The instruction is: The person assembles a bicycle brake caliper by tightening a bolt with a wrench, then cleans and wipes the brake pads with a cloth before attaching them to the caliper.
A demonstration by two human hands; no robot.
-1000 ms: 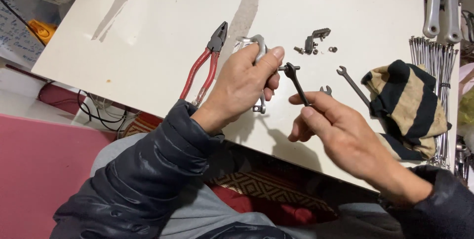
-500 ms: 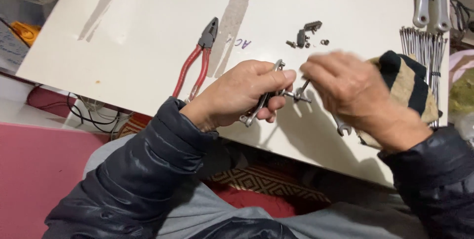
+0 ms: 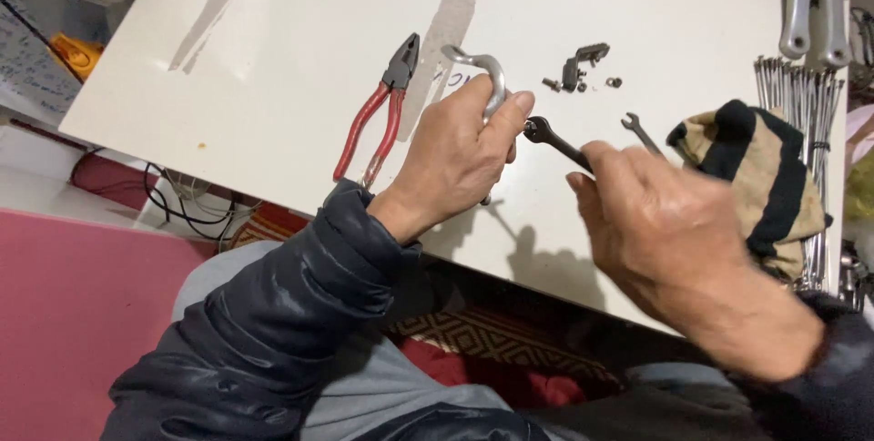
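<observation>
Left hand (image 3: 460,145) grip clamped on curved metal bracket (image 3: 487,72), frame centre. Right hand (image 3: 660,223) grip closed around dark spanner (image 3: 553,139). Both likely rigid, light; spanner best held mid-shaft.

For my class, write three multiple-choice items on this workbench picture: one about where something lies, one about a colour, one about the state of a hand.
1. Where do the pliers lie?
A. on the white table, beside the left hand
B. on the striped cloth
C. in the right hand

2. What colour are the pliers' handles?
A. blue
B. red
C. yellow

3. What is the right hand doing?
A. resting flat and open
B. gripping a dark wrench
C. holding the cloth

Answers:
1 A, they rest on the white table near the left hand.
2 B, both handles are red.
3 B, its fingers close on the dark wrench, whose ring end meets the curved metal part in the left hand.
</observation>
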